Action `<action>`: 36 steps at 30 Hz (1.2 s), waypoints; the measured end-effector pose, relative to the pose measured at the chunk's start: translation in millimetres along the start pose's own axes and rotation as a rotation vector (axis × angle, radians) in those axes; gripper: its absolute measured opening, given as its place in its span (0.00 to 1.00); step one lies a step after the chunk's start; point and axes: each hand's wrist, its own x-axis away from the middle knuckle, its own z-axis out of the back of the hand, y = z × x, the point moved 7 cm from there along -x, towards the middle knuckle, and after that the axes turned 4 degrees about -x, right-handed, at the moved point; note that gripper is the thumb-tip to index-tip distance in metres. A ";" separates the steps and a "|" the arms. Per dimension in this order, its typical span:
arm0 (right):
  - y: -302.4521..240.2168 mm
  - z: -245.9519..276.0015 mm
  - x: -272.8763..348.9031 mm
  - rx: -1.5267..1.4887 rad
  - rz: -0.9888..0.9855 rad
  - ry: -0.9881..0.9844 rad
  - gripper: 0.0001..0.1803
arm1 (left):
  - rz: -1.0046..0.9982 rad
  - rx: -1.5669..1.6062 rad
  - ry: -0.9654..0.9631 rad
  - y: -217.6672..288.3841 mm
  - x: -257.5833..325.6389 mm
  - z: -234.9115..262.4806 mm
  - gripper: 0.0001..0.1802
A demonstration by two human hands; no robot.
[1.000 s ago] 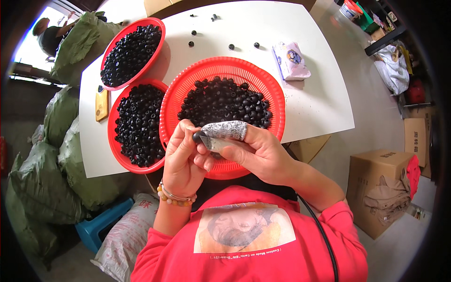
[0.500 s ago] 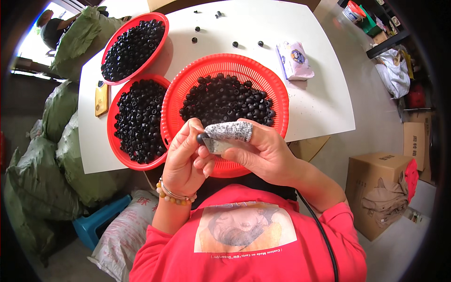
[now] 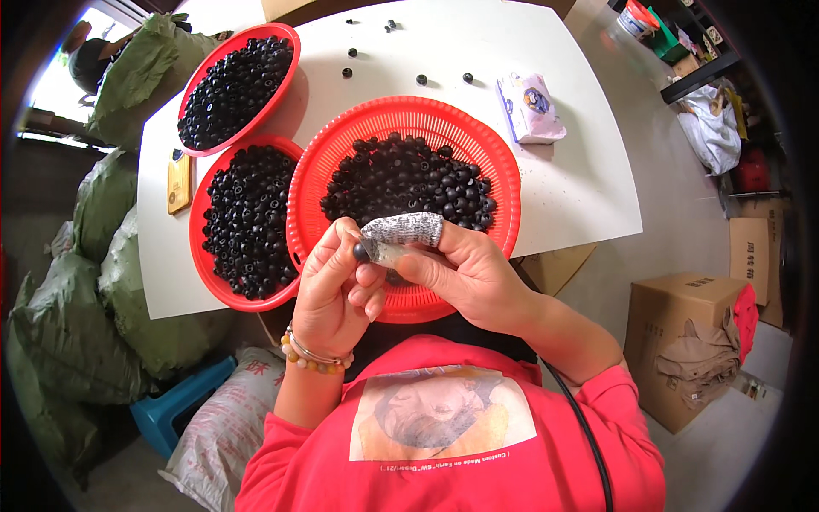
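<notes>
Above the near rim of the middle red basket [image 3: 509, 171], my two hands meet. My left hand [image 3: 333, 277], with a beaded bracelet and a metal bangle at its wrist, pinches a small round black part [image 3: 361, 253] between thumb and forefinger. My right hand [image 3: 461, 269] has a grey speckled knitted sleeve [image 3: 403, 228] over its forefinger. Between that finger and the thumb is a pale, flat, greyish piece [image 3: 386, 253] whose kind I cannot make out; its end is against the black part. Many similar black parts [image 3: 409, 179] lie in the basket behind my hands.
Two more red baskets of black parts, a near-left one [image 3: 198, 230] and a far-left one [image 3: 296, 72], stand on the white table [image 3: 589, 188]. A tissue pack [image 3: 531, 109], a yellow phone-like object [image 3: 179, 183] and several loose parts lie there too. Green sacks [image 3: 68, 316] and a cardboard box [image 3: 674, 350] flank me.
The whole view has shifted slightly. My right thumb has moved a little toward the black part, and the pale piece has tilted; both hands keep their hold.
</notes>
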 end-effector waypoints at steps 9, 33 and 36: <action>-14.6 3.8 0.4 0.239 0.065 -0.051 0.18 | 0.160 0.193 0.037 -6.1 -1.7 -5.2 0.05; -24.7 7.9 1.5 0.335 0.069 -0.120 0.17 | 0.232 0.206 -0.031 -9.9 -3.2 -13.6 0.05; -24.6 8.7 2.6 0.373 0.089 -0.116 0.15 | 0.211 0.171 -0.068 -8.4 -4.0 -14.1 0.05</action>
